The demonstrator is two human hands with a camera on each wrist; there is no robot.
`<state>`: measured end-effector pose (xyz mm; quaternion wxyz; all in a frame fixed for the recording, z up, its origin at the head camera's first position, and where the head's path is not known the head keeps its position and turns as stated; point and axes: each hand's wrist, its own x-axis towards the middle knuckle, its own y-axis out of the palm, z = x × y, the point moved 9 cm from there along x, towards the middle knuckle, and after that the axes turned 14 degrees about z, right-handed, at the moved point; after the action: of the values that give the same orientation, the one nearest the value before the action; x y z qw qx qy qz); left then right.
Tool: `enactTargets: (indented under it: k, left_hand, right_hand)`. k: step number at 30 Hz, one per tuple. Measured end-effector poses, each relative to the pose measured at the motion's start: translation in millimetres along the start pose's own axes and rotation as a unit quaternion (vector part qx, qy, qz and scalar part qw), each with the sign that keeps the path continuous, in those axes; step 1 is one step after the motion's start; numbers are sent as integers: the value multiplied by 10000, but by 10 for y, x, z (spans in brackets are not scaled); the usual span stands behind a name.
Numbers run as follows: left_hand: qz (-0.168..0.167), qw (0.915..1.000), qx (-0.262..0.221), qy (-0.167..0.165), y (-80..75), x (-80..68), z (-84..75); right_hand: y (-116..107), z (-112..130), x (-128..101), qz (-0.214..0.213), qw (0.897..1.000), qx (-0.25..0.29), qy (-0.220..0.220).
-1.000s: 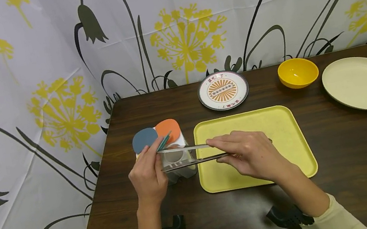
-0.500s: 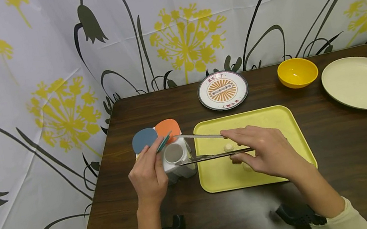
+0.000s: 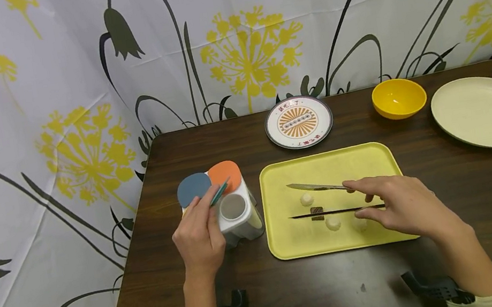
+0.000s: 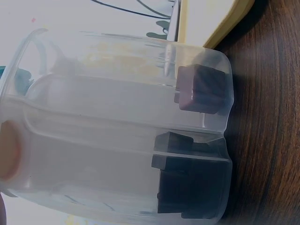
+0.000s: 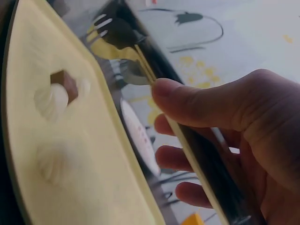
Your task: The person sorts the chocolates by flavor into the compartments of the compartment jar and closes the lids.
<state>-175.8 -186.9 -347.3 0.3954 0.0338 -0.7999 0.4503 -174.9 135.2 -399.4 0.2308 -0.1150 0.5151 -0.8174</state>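
Pinching cutlery [image 3: 317, 186], right hand [image 3: 406, 204] pointing left, over yellow tray [image 3: 275, 184]

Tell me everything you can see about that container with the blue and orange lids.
The container stands upright on the dark table, left of the yellow tray. It looks like plastic: white top, see-through lobed walls. Its blue lid and orange lid look closed; nearer the person is a round opening. A teal lid, seen nearly edge-on, looks raised, pinched by the left hand. Through the walls, two compartments show, one with brown pieces, the other with black pieces, low down.
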Motion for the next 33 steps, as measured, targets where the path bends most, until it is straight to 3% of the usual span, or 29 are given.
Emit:
enactTargets:
  k: [7,23,33]
  left_hand:
    - [6,10000,-26,-36,-1,-5,6]
    - [-12,10000,1,23,-4,-3,-2]
    - [0,10000,3,27,-3,7,-4]
  right_hand:
    - [142,-159,-52,371,9987,259,225]
    - [288,-241,-10,758,9948,572,356]
    - [333,-268,-3,873,9938,458,516]
